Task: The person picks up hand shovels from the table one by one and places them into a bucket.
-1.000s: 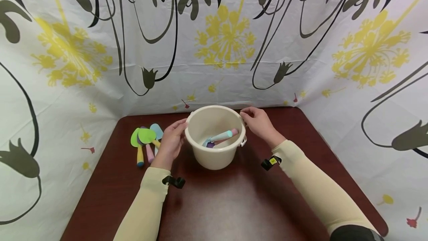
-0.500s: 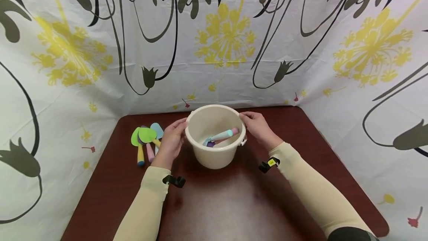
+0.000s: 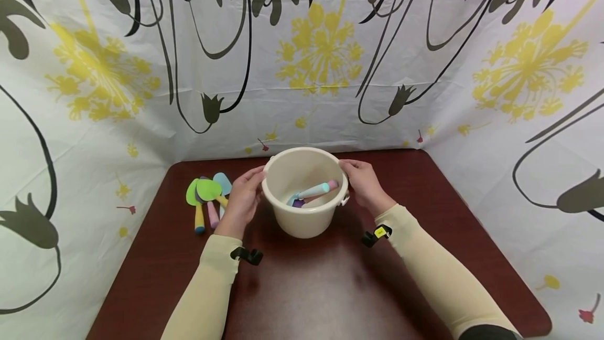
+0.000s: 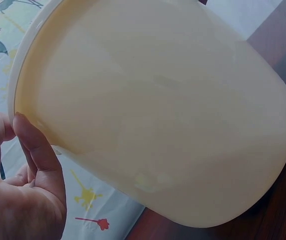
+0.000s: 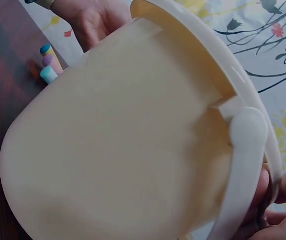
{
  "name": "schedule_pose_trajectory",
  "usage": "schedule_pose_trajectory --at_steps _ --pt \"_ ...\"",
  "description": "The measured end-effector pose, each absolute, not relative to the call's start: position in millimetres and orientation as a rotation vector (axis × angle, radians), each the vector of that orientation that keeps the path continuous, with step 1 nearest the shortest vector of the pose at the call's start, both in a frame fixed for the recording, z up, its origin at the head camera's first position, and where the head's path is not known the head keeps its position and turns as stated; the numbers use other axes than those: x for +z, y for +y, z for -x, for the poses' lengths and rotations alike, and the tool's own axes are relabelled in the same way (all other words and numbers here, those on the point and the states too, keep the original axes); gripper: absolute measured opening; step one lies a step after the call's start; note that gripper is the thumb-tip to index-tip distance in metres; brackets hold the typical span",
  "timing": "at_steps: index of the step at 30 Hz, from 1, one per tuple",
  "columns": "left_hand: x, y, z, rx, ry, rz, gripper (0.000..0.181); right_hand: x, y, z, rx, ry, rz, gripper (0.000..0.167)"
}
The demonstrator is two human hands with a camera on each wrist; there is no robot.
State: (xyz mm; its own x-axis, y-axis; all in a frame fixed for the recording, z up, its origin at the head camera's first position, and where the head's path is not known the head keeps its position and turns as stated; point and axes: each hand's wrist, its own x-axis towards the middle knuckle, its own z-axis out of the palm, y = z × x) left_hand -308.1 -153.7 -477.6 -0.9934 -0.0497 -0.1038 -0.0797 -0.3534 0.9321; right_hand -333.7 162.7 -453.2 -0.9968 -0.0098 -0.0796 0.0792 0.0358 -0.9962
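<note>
A cream bucket [image 3: 302,224] stands at the far middle of the table between both hands. Its rim is pinched on the left side by my left hand [image 3: 243,198], thumb over the edge and fingers beneath. On the opposite side my right hand [image 3: 364,182] grips the rim close to the white handle [image 5: 240,175], which hangs down in the right wrist view. Inside the bucket lie a light-blue-handled tool [image 3: 313,191] and a pink-ended one [image 3: 332,185], with something purple under them; their lower parts are partly hidden.
Several small toy shovels [image 3: 209,189] with green, blue and purple blades lie in a pile left of the left hand. The dark red table [image 3: 306,287] has a patterned curtain [image 3: 292,114] around its back and sides.
My right hand has closed its fingers onto the bucket's rim, its wrist shifting slightly left. The left hand and bucket look almost unmoved.
</note>
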Motion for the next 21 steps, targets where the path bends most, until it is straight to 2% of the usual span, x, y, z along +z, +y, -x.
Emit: schedule_pose_trajectory --at_steps 12,21 --pt "-477.1 -152.3 308.5 2.573 1.775 0.179 0.036 -460.4 151.1 333.0 -2.353 2.156 -0.123 0.037" --pt "-476.1 -151.7 307.8 2.57 1.808 0.177 0.037 -461.4 148.3 331.5 -2.356 2.189 -0.151 0.039"
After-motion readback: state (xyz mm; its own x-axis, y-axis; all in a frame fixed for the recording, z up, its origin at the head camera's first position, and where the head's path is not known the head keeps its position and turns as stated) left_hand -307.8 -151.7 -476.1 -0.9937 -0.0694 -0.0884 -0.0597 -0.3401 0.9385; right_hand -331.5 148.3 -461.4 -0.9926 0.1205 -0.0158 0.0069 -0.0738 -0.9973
